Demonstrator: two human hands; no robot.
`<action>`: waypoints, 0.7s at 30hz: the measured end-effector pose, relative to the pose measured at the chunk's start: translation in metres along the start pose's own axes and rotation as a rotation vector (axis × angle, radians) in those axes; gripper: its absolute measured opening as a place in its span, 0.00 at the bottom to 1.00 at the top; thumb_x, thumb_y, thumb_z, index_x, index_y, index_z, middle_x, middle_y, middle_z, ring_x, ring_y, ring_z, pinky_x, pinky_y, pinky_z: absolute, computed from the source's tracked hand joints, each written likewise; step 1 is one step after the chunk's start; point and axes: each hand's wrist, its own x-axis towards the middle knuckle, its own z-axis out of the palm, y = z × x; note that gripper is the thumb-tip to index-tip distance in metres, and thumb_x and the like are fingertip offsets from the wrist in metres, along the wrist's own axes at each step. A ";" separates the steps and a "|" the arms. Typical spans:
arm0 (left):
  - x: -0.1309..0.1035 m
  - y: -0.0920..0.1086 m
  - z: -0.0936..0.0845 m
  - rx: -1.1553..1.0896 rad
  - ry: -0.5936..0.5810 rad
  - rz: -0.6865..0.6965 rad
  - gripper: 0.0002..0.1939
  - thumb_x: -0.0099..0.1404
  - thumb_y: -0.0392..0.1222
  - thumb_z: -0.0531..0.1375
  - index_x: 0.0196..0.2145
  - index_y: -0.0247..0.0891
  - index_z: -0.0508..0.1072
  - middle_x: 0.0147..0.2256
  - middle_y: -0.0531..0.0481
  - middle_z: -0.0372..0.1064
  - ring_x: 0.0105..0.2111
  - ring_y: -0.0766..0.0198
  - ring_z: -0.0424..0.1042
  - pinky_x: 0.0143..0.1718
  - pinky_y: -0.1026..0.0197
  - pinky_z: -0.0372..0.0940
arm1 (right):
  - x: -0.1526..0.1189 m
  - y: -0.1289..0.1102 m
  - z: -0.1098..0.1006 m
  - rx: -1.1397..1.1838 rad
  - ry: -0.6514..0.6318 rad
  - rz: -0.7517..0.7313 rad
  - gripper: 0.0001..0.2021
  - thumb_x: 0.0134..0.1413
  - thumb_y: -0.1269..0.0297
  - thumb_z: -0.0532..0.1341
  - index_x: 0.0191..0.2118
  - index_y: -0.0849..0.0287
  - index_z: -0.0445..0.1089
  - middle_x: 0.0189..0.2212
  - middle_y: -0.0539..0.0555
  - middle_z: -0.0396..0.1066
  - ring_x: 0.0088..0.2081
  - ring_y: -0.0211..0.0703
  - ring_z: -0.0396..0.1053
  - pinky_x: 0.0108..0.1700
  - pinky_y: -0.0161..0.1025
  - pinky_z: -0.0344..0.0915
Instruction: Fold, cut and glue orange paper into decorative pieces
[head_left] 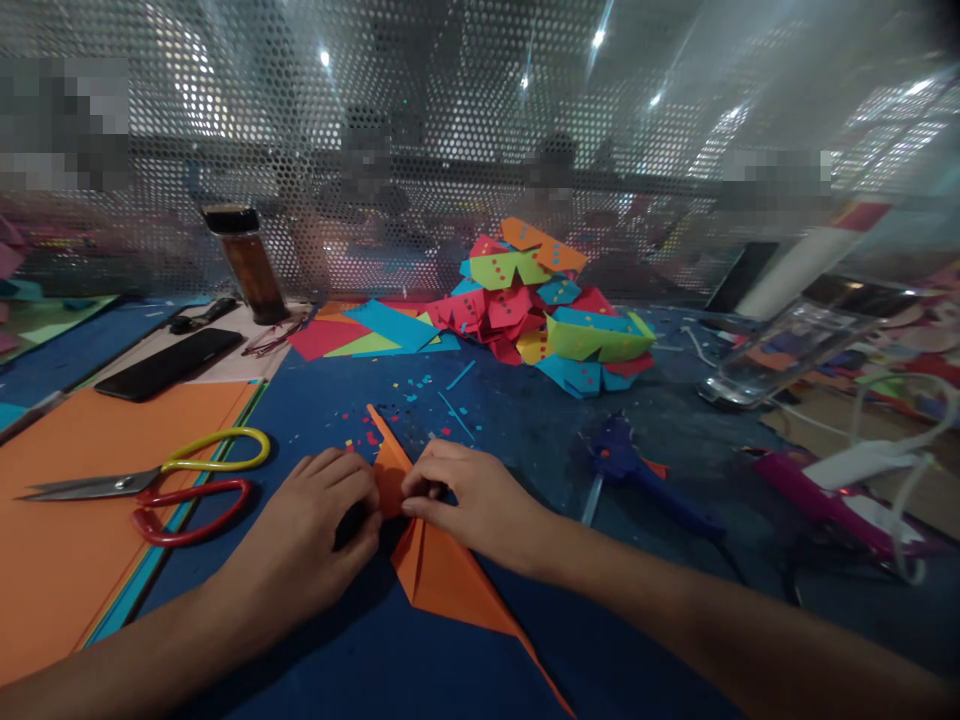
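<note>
A folded sheet of orange paper (450, 585) lies on the blue tabletop in front of me, its pleats gathered at the middle. My left hand (322, 515) is closed at the paper's left edge, thumb and curled fingers pinching it. From the other side, my right hand (469, 495) pinches the same paper between thumb and forefinger near its centre. One narrow end points up and away between the hands; the wider end spreads toward me, with a long edge running off the bottom of the view.
Scissors (135, 485) with yellow and red handles lie on stacked orange sheets (52, 580) at left, near a black phone (171, 364) and brown jar (251, 265). Folded paper pieces (517, 310) pile up behind. Rightward are a blue glue gun (649, 480), power strip (840, 505) and glass (795, 345).
</note>
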 end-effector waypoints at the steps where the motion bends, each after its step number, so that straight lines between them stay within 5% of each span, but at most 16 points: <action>1: 0.000 0.000 0.000 0.000 -0.001 0.000 0.07 0.65 0.31 0.52 0.30 0.40 0.63 0.31 0.51 0.66 0.34 0.59 0.64 0.36 0.55 0.57 | 0.000 0.000 0.000 -0.005 0.000 0.000 0.03 0.57 0.71 0.66 0.36 0.57 0.74 0.34 0.48 0.69 0.35 0.36 0.68 0.40 0.35 0.64; 21: -0.001 -0.004 0.002 0.040 0.020 0.008 0.06 0.65 0.31 0.53 0.35 0.40 0.67 0.35 0.50 0.69 0.38 0.56 0.68 0.39 0.52 0.59 | 0.000 -0.001 0.001 -0.046 0.008 0.008 0.03 0.56 0.73 0.65 0.35 0.58 0.72 0.34 0.48 0.68 0.34 0.35 0.68 0.39 0.33 0.63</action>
